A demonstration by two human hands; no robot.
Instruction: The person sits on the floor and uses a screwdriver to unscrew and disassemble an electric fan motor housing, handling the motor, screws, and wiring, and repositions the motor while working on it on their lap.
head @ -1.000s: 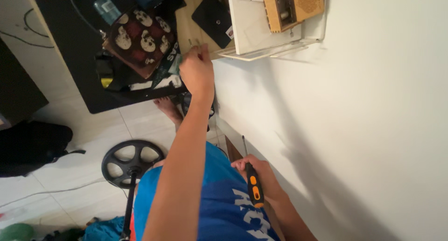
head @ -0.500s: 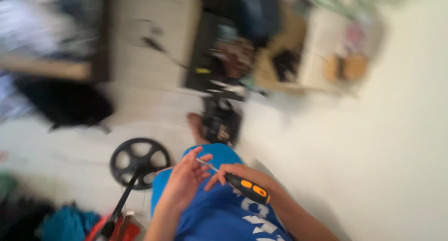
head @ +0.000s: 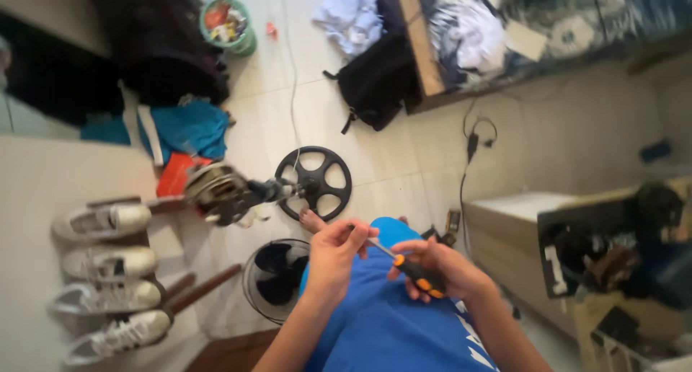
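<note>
My right hand (head: 440, 271) grips the black and orange handle of a screwdriver (head: 412, 268) over my lap, which is covered by blue cloth (head: 393, 321). The metal shaft points left toward my left hand (head: 333, 253), whose fingertips pinch around the shaft's tip. Whether a small part sits between those fingers is hidden. On the tiled floor beyond my hands lie a fan motor (head: 220, 192) and a black round wheel-like part (head: 315, 182).
A fan grille (head: 276, 280) lies on the floor below my left arm. White shoes (head: 104, 271) line a rack at the left. A black bag (head: 375, 80), blue cloth (head: 189, 129), a green bucket (head: 229, 24) and cables lie farther off. A cluttered low cabinet (head: 504, 220) stands right.
My head has swung from the wall and shelf down to the floor. My left hand came down from the shelf and now meets the screwdriver tip; my right hand still holds the screwdriver.
</note>
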